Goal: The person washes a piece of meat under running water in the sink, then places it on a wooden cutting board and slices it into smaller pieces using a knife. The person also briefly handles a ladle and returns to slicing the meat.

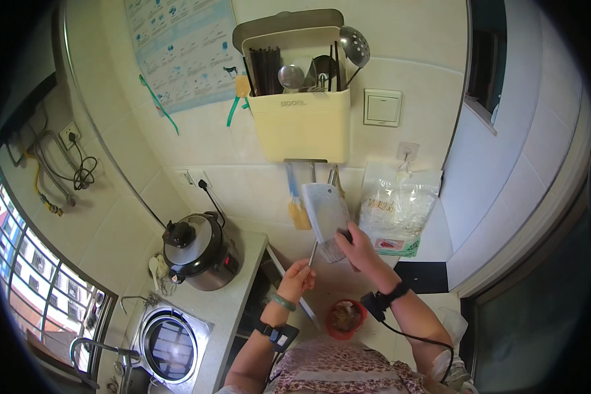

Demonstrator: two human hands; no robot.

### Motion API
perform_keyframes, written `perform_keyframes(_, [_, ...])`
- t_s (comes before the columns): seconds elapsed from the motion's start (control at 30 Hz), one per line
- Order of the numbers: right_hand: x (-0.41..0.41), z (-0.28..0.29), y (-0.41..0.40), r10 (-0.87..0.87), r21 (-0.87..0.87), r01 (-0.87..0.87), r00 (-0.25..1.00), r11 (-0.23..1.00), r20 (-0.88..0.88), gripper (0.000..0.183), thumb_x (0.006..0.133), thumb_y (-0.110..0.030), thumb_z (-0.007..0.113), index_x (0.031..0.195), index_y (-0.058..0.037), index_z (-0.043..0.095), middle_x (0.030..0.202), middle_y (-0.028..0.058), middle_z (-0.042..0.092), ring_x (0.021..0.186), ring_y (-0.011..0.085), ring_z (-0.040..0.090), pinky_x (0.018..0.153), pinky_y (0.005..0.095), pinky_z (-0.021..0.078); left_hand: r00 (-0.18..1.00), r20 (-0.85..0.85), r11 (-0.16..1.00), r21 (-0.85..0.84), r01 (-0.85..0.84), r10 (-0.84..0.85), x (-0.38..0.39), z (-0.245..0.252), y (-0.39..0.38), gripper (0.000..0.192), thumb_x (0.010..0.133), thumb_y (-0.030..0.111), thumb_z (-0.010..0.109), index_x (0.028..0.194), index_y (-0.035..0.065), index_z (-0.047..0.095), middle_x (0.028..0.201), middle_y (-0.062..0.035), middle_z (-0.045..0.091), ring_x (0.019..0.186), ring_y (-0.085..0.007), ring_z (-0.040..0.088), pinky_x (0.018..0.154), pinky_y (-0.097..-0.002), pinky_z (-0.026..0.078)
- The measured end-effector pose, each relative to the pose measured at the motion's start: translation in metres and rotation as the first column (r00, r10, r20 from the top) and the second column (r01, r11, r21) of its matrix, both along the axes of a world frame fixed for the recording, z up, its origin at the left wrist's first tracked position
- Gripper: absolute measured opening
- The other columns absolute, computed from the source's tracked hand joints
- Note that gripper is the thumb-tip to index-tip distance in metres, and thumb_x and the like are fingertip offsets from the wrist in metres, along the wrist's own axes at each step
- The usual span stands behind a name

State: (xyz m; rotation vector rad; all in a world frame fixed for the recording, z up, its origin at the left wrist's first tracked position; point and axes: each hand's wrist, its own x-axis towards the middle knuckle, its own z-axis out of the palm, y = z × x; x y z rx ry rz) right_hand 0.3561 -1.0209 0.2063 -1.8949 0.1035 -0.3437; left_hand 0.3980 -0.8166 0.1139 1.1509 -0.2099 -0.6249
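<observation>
My right hand (359, 248) grips the dark handle of a cleaver (325, 207). Its broad metal blade is raised, pointing up towards the wall. To the left, my left hand (297, 278) pinches a thin metal rod (313, 252) whose upper end disappears behind the blade, so its kind is unclear. Just above the cleaver is a cream wall-mounted utensil holder (303, 130) with its lid up. Dark chopsticks (266, 71), a ladle (291, 78) and other utensils stand in it. Handles (311, 172) stick out beneath it, partly hidden by the blade.
A pressure cooker (202, 251) stands on the counter (236, 295) at left, beside a sink (170, 344) with a faucet (103, 347). A skimmer (355, 47) hangs at the holder's side. Plastic bags (399, 212) hang at right. On the floor sits a red bin (345, 335) with scraps.
</observation>
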Motion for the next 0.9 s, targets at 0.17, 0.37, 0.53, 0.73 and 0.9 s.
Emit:
perform_keyframes(0.17, [-0.007, -0.073, -0.022, -0.015, -0.156, 0.031, 0.995, 0.987, 0.103, 0.025, 0.087, -0.021, 0.060, 0.092, 0.0007, 0.047, 0.070, 0.0168, 0.056, 0.064, 0.0293, 0.057, 0.058, 0.0382, 0.0443, 0.998, -0.028, 0.998, 0.024, -0.053, 0.054, -0.001, 0.004, 0.001, 0.020, 0.095, 0.013, 0.049, 0.114, 0.0075, 0.052, 0.081, -0.0031, 0.060, 0.061, -0.0120, 0.054, 0.056, -0.0226, 0.044])
perform_keyframes(0.37, [-0.124, -0.178, -0.057, -0.126, -0.188, 0.077, 0.955, 0.979, -0.267, 0.025, 0.088, -0.013, 0.058, 0.111, -0.0031, 0.053, 0.071, 0.0054, 0.055, 0.064, 0.0130, 0.056, 0.058, 0.0283, 0.0458, 1.000, -0.011, 1.000, -0.003, 0.015, -0.015, 0.003, 0.005, 0.005, 0.022, 0.095, 0.013, 0.047, 0.116, 0.0064, 0.051, 0.083, -0.0033, 0.060, 0.062, -0.0120, 0.054, 0.056, -0.0224, 0.044])
perform_keyframes(0.53, [-0.134, -0.085, -0.015, -0.002, 0.121, 0.017, 0.992, 0.992, -0.123, 0.047, 0.083, -0.009, 0.061, 0.128, -0.0114, 0.049, 0.084, 0.0126, 0.057, 0.066, 0.0252, 0.059, 0.059, 0.0340, 0.0469, 0.999, -0.044, 1.000, -0.008, 0.019, -0.019, 0.001, -0.003, 0.008, 0.027, 0.095, 0.014, 0.048, 0.121, 0.0051, 0.051, 0.084, -0.0048, 0.059, 0.065, -0.0132, 0.056, 0.059, -0.0245, 0.047])
perform_keyframes(0.73, [-0.080, -0.020, 0.020, 0.123, -0.643, 0.106, 0.946, 0.759, 0.301, 0.055, 0.075, -0.008, 0.067, 0.127, -0.0156, 0.051, 0.087, 0.0106, 0.056, 0.078, 0.0288, 0.057, 0.064, 0.0386, 0.0475, 0.995, -0.102, 0.999, -0.031, -0.026, 0.023, 0.000, -0.011, 0.000, 0.025, 0.095, 0.014, 0.048, 0.117, 0.0046, 0.052, 0.088, -0.0052, 0.062, 0.068, -0.0136, 0.057, 0.060, -0.0244, 0.046])
perform_keyframes(0.9, [-0.022, -0.016, 0.031, 0.194, -0.714, 0.083, 0.934, 0.695, 0.299, 0.059, 0.073, -0.007, 0.067, 0.129, -0.0161, 0.049, 0.088, 0.0115, 0.055, 0.080, 0.0299, 0.057, 0.068, 0.0395, 0.0469, 0.997, -0.075, 0.999, -0.044, 0.012, -0.016, -0.003, -0.003, -0.005, 0.016, 0.094, 0.013, 0.048, 0.105, 0.0038, 0.056, 0.088, -0.0050, 0.060, 0.073, -0.0146, 0.058, 0.065, -0.0270, 0.049])
